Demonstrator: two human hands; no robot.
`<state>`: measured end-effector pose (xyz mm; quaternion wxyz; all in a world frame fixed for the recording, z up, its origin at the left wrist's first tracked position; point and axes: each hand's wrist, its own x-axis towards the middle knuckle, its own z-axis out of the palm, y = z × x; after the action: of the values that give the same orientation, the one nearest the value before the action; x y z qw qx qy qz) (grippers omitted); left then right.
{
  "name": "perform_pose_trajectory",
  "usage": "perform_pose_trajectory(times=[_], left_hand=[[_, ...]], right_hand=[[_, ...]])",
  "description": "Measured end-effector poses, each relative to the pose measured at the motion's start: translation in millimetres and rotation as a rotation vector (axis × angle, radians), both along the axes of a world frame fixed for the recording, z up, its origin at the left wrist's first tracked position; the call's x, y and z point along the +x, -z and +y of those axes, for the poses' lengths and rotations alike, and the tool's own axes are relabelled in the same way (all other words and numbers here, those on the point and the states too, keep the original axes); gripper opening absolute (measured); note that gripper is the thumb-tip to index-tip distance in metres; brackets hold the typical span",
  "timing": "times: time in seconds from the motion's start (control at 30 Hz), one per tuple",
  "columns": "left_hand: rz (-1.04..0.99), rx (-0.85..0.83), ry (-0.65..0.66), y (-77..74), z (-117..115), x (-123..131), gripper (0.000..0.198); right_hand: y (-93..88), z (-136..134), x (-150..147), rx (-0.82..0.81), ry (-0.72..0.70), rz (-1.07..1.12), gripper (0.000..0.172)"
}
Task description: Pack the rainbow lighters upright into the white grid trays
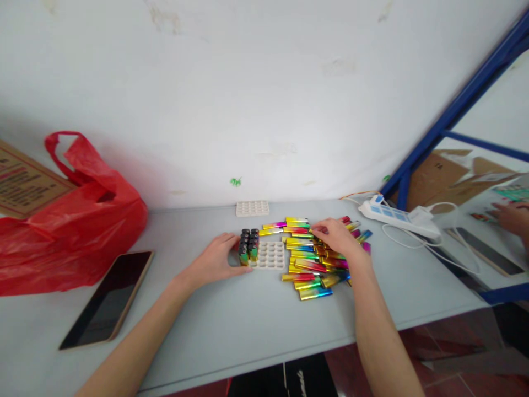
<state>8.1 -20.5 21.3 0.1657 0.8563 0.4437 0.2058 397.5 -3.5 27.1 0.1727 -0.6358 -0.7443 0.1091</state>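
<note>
A white tray with round holes [273, 257] lies on the grey table, and several lighters [249, 245] stand upright in its left end. My left hand [218, 259] rests against the tray's left side, fingers curled round the standing lighters. Right of the tray lies a pile of shiny rainbow-coloured lighters [312, 266]. My right hand [336, 234] lies on top of that pile, fingers bent down onto the lighters; whether it grips one is hidden.
A second white tray [252, 208] lies by the wall. A red plastic bag [70, 226] and a phone [108, 298] are at the left. A white power strip [392, 216] with cables is at the right, where another person's hand [512, 216] shows.
</note>
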Motion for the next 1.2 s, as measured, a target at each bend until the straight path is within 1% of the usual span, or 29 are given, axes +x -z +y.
perform_pose_trajectory(times=[0.1, 0.2, 0.27, 0.33, 0.43, 0.47, 0.53, 0.63, 0.7, 0.73, 0.77, 0.83, 0.93, 1.0, 1.1, 1.2], left_hand=[[0.015, -0.006, -0.004, -1.5, -0.9, 0.2, 0.048], [0.009, -0.008, -0.003, -3.3, -1.5, 0.8, 0.048], [0.000, -0.010, -0.001, -3.9, -1.7, 1.1, 0.048], [-0.002, -0.008, 0.000, -3.9, -1.7, 1.1, 0.048], [0.007, -0.003, 0.000, -3.1, -1.7, 0.7, 0.047], [0.009, -0.003, -0.001, -2.7, -1.7, 0.5, 0.047], [0.014, -0.007, 0.000, -1.9, -1.3, 0.1, 0.047], [0.026, -0.018, 0.005, -0.2, -0.3, -0.4, 0.049], [0.034, -0.024, 0.004, 1.0, 0.5, -0.7, 0.050], [0.036, -0.027, 0.004, 1.4, 0.8, -0.9, 0.050], [0.036, -0.029, 0.003, 1.8, 1.0, -1.1, 0.051], [0.025, -0.028, 0.001, 2.0, 1.1, -1.3, 0.050], [0.005, -0.025, 0.008, 1.5, 0.6, -1.3, 0.049], [0.003, -0.020, 0.009, 0.9, 0.2, -0.9, 0.049], [0.011, -0.007, -0.001, 0.6, 0.1, -0.2, 0.049], [0.007, 0.002, 0.000, 1.6, 0.3, 0.1, 0.048]], right_hand=[[0.6, -0.6, -1.2, -0.004, -0.006, -0.033, 0.019], [2.4, -1.4, -4.3, -0.017, -0.018, -0.016, 0.020], [2.4, -1.7, -7.3, 0.030, -0.008, -0.007, 0.023], [0.2, -2.0, -10.7, 0.141, 0.020, 0.025, 0.027], [-6.4, -2.8, -17.1, 0.336, 0.074, 0.191, 0.033], [-8.7, -3.2, -20.0, 0.378, 0.098, 0.275, 0.038], [-11.9, -4.1, -28.1, 0.399, 0.148, 0.479, 0.047], [-13.7, -6.5, -47.0, 0.309, 0.156, 0.882, 0.059], [-14.7, -9.4, -62.6, 0.202, 0.103, 1.170, 0.066], [-15.6, -11.3, -70.5, 0.142, 0.074, 1.295, 0.067], [-16.9, -13.5, -77.9, 0.081, 0.048, 1.401, 0.066], [-19.7, -18.0, -90.7, -0.043, 0.003, 1.554, 0.056], [-21.7, -23.1, -104.4, -0.202, -0.031, 1.670, 0.036], [-20.2, -24.8, -111.3, -0.285, -0.026, 1.715, 0.029], [-16.1, -26.3, -119.3, -0.369, -0.028, 1.759, 0.027], [-14.4, -28.6, -123.2, -0.417, -0.075, 1.762, 0.028]])
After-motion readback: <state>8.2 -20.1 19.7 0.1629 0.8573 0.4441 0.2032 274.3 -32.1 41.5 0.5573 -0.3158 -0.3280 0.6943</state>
